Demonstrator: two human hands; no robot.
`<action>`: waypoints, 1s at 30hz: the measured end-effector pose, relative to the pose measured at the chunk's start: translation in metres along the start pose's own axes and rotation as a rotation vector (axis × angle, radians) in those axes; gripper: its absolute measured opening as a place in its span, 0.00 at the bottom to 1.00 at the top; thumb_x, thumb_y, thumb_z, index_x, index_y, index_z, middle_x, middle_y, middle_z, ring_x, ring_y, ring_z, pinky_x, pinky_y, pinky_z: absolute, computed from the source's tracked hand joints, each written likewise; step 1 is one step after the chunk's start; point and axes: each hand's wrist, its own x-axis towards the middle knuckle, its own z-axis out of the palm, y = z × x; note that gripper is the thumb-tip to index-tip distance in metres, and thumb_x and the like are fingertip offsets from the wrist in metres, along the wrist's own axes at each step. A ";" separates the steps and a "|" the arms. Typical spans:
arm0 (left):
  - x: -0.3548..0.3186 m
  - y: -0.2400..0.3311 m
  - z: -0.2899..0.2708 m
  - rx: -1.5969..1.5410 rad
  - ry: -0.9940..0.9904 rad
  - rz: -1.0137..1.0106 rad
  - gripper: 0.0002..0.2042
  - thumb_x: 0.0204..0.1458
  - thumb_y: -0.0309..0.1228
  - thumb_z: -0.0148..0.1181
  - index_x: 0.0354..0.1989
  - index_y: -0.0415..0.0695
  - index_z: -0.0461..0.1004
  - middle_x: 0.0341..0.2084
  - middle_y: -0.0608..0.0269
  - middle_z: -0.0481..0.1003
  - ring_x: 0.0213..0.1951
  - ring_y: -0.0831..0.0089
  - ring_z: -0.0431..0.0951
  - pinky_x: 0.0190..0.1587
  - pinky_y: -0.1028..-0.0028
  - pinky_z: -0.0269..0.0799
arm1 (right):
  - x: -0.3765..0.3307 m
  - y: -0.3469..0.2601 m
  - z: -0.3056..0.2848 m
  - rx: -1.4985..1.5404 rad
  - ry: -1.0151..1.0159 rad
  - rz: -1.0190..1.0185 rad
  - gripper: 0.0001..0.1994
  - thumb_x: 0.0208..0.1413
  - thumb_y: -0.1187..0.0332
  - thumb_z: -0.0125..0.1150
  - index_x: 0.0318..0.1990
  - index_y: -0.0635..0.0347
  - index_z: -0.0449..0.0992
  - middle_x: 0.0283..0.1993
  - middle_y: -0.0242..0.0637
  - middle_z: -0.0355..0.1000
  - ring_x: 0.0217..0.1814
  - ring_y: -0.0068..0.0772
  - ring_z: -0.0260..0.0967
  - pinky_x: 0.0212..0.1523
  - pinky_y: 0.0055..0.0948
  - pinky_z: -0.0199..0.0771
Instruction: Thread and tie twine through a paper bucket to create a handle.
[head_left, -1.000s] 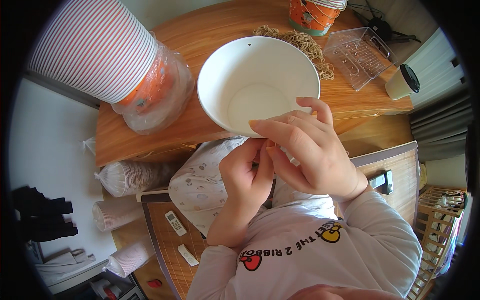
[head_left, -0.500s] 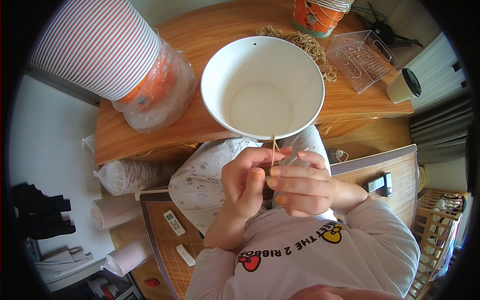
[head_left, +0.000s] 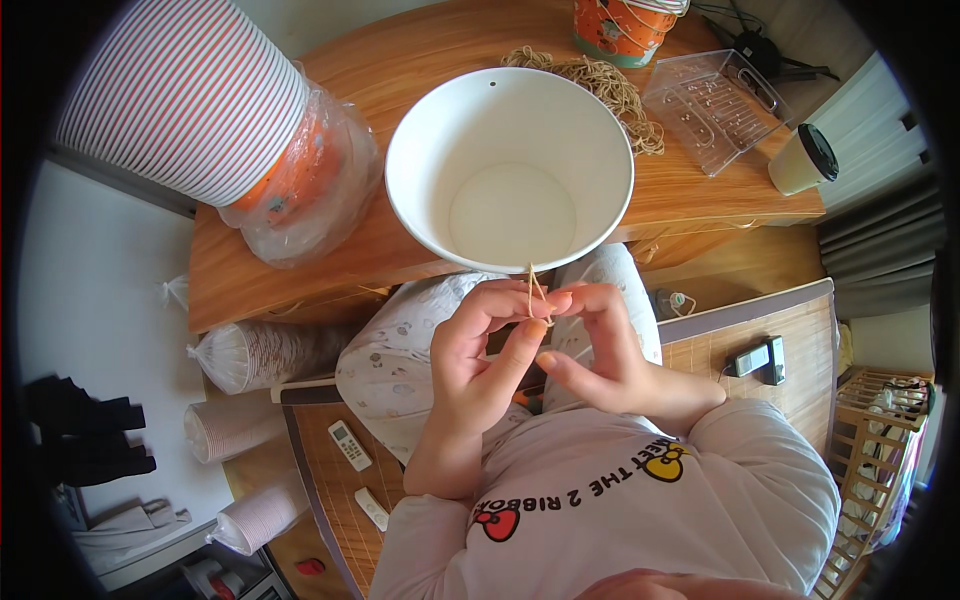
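Observation:
A large white paper bucket (head_left: pixel 515 125) tilts its open mouth toward me at the table's near edge. Thin tan cord (head_left: pixel 533 285) hangs as a narrow loop from the near rim. My left hand (head_left: pixel 475 350) pinches its lower part between thumb and bent fingers. On the other side, my right hand (head_left: pixel 605 350) has its thumb spread away from its fingers. Its index fingertip meets the cord and my left fingertips. Small overlaps at the fingertips hide part of the cord. A small hole shows in the bucket's far wall.
A tall stack of nested buckets (head_left: pixel 190 100) in plastic stands left on the wooden table (head_left: pixel 350 60). Behind the bucket lies a heap of tan cords (head_left: pixel 610 95). To the right are a clear plastic tray (head_left: pixel 715 110) and a lidded cup (head_left: pixel 803 160).
My right thumb has parted from its fingers, and its fingers now curl in toward my left fingertips. Both hands sit slightly closer to the bucket's rim. The cord's lower part is drawn wider.

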 end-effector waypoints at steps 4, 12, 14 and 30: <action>0.000 0.005 0.002 -0.061 0.044 -0.059 0.03 0.57 0.20 0.58 0.38 0.37 0.74 0.39 0.57 0.77 0.43 0.73 0.77 0.48 0.74 0.71 | -0.005 0.000 -0.006 0.383 0.027 -0.031 0.15 0.56 0.81 0.55 0.48 0.62 0.58 0.42 0.44 0.69 0.41 0.33 0.69 0.44 0.32 0.69; -0.004 -0.008 -0.005 0.116 0.067 0.088 0.03 0.54 0.18 0.60 0.36 0.37 0.74 0.37 0.59 0.77 0.39 0.74 0.76 0.43 0.76 0.71 | -0.008 -0.004 -0.001 0.165 0.055 -0.180 0.13 0.55 0.80 0.57 0.45 0.60 0.64 0.36 0.37 0.75 0.36 0.32 0.68 0.41 0.33 0.64; -0.004 -0.009 -0.002 0.056 0.072 0.046 0.03 0.54 0.18 0.60 0.36 0.36 0.74 0.36 0.59 0.77 0.38 0.75 0.76 0.43 0.76 0.72 | -0.007 -0.004 0.002 0.077 0.042 -0.175 0.15 0.51 0.79 0.62 0.45 0.59 0.67 0.38 0.33 0.78 0.36 0.31 0.67 0.42 0.33 0.63; -0.005 -0.010 -0.001 -0.391 0.053 -0.115 0.07 0.55 0.17 0.60 0.41 0.35 0.73 0.36 0.59 0.78 0.40 0.74 0.79 0.44 0.77 0.76 | 0.023 -0.009 -0.014 -0.318 0.237 -0.381 0.19 0.37 0.78 0.74 0.39 0.58 0.74 0.39 0.34 0.77 0.36 0.35 0.68 0.35 0.31 0.66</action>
